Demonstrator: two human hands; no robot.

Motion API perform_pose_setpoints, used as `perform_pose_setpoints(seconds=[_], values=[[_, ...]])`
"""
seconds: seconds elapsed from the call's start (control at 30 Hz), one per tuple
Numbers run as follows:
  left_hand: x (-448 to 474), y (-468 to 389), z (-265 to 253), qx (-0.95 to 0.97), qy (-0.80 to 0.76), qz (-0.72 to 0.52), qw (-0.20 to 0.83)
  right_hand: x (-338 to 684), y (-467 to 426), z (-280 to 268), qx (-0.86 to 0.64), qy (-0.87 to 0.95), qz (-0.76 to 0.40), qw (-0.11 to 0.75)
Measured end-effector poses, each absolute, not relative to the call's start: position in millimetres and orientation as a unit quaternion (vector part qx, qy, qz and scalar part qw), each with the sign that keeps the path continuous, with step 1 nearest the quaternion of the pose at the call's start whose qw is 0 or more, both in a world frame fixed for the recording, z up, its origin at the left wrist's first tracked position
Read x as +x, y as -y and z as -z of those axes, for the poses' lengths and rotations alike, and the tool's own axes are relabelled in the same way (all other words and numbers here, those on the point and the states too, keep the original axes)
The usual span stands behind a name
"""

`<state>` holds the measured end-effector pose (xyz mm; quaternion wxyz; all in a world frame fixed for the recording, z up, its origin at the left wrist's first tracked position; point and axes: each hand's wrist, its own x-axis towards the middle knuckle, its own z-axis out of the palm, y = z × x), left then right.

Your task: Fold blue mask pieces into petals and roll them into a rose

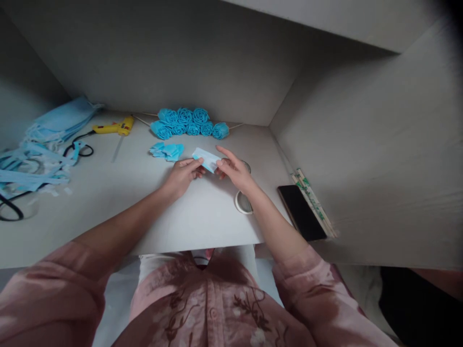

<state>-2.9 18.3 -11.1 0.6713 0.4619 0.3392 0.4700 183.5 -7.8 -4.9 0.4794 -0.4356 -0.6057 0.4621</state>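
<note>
A small folded piece of light blue mask fabric (207,159) is held above the table between my two hands. My left hand (184,174) pinches its left end between thumb and fingers. At its right end, my right hand (233,169) grips with the thumb and some fingers, while the index finger points outward. Just left of the fabric lies a little pile of cut blue pieces (167,151). Beyond it rest several blue rolled flowers (185,123) in a stack, some with thin stick stems. A roll of tape (243,202) lies beside my right wrist, partly covered by it.
A yellow glue gun (114,127) with a black cord lies at the back left. Blue face masks (63,120) and cut scraps (34,168) cover the far left. On the right are a phone (302,212) and wrapped chopsticks (314,200) along the side wall (361,135).
</note>
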Motion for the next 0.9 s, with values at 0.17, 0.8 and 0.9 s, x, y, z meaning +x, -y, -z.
perform_pose_setpoints(seconds=[0.17, 0.8, 0.9], values=[[-2, -18, 14, 0.47, -0.339, -0.467, 0.668, 182, 5, 12, -0.436, 0.621, -0.438, 0.482], [-1, -15, 16, 0.492, -0.345, -0.464, 0.651, 182, 7, 14, -0.46, 0.658, -0.398, 0.445], [0, -14, 16, 0.491, -0.342, -0.467, 0.651, 184, 5, 18, -0.463, 0.675, -0.372, 0.437]])
